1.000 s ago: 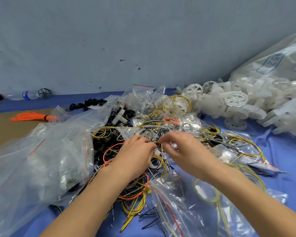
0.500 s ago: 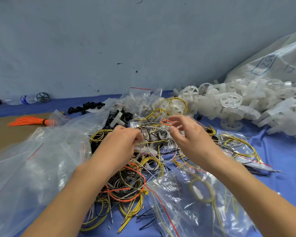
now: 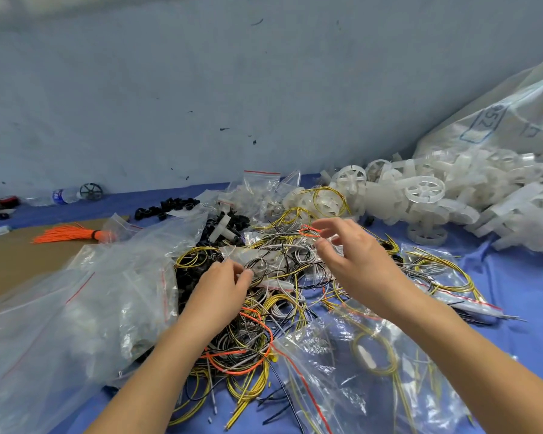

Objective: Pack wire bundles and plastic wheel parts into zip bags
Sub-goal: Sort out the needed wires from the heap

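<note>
Mid-scene, the left hand [image 3: 223, 281] pinches a small clear zip bag [image 3: 257, 261] atop the tangled wire bundles [image 3: 264, 308]. The right hand [image 3: 355, 258] hovers just beyond, fingers spread, holding nothing. Wires look light, springy, snag-prone; best gripped across a coil.

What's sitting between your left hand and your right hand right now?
Head view: between the left hand and the right hand lies a small zip bag holding coiled wire, pinched by the left hand, over the tangled wire pile.
</note>
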A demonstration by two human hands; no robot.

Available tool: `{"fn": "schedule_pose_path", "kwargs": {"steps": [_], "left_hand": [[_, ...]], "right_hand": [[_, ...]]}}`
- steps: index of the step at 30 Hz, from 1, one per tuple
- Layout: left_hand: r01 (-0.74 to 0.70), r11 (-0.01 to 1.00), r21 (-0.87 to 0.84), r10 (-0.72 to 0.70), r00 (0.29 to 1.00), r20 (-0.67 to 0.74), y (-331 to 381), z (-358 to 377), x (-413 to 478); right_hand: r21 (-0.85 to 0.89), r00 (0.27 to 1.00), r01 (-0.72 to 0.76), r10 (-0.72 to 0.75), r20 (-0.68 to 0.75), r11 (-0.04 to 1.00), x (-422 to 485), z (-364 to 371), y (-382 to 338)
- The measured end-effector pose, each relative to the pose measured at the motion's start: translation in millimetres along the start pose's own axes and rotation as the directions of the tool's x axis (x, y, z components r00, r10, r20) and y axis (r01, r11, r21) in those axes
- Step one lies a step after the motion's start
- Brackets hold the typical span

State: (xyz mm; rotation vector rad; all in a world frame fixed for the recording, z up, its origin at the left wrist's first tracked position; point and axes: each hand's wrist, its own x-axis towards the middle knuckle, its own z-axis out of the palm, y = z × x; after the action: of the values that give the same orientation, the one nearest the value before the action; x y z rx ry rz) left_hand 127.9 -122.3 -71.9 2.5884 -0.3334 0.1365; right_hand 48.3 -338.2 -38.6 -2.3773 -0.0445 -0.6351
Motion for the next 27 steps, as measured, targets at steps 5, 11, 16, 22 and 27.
{"fn": "schedule_pose_path", "kwargs": {"steps": [5,11,16,22,27], "left_hand": [[0.117,0.974,0.193,-0.119,0.993,-0.002,7.4,5.8,5.5],[0.117,0.983,0.14,-0.109,0.992,-0.06,13.4,4.1,2.7],[0.042,0.999,-0.026,-0.047,0.971,-0.232,15.5,-13.1,1.5],[-0.221,0.962,0.16,0.272,0.761,-0.589,30.3,-46.0,-7.5],[-0.42,0.884,0.204,0.466,0.769,-0.437,40.1,-68.3,-12.3]], "right_hand": [[0.013,1.0,0.006,-0.006,-0.005,1.0,-1.1,-2.6,1.1],[0.016,1.0,0.006,-0.006,0.005,1.0,-2.1,-4.4,2.1],[0.008,1.0,0.007,-0.007,0.001,1.0,-2.0,-4.5,1.7],[0.011,1.0,0.007,-0.007,-0.001,1.0,-2.2,-6.2,0.6],[0.057,0.999,0.035,-0.034,-0.013,0.998,-3.4,-9.1,-10.5]]}}
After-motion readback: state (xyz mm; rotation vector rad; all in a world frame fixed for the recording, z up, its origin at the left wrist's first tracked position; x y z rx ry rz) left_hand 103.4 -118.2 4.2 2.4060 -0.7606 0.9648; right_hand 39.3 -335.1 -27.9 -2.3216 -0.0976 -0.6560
